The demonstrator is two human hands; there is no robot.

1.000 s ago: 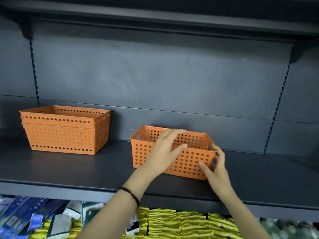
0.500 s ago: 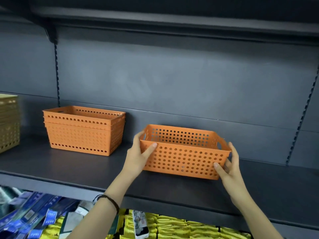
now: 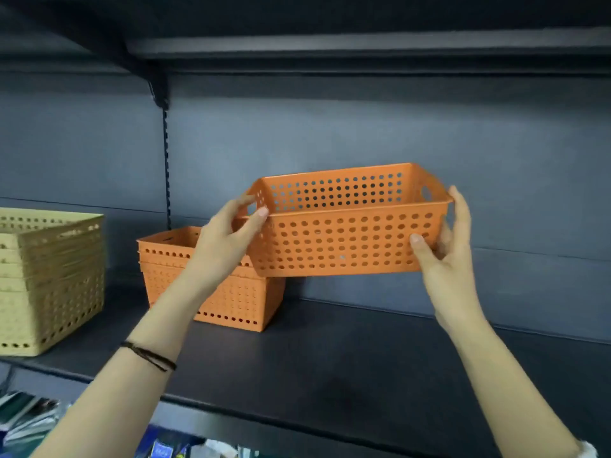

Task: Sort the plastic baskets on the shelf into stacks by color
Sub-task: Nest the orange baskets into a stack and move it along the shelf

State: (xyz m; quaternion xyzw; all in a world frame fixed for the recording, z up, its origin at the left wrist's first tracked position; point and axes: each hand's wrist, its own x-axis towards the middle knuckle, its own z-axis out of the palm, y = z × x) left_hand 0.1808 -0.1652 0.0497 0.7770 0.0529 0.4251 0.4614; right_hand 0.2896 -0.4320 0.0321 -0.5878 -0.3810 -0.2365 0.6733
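An orange perforated basket (image 3: 347,236) hangs in the air above the dark shelf (image 3: 347,352), held level at both short ends. My left hand (image 3: 228,239) grips its left end and my right hand (image 3: 446,246) grips its right end. Behind my left hand, a stack of orange baskets (image 3: 238,299) stands on the shelf; the held basket is slightly above and to the right of it, overlapping its right corner in the view. A stack of yellow baskets (image 3: 49,279) stands at the far left.
An upper shelf board (image 3: 363,51) runs overhead, a short way above the held basket. A slotted upright (image 3: 166,160) runs down the back panel. Packaged goods (image 3: 29,421) lie on the level below. Bare shelf surface stretches to the right.
Both hands took hold of the orange basket, lifted it off the shelf and carried it left toward the orange stack. The view swung left, and the yellow stack came into sight.
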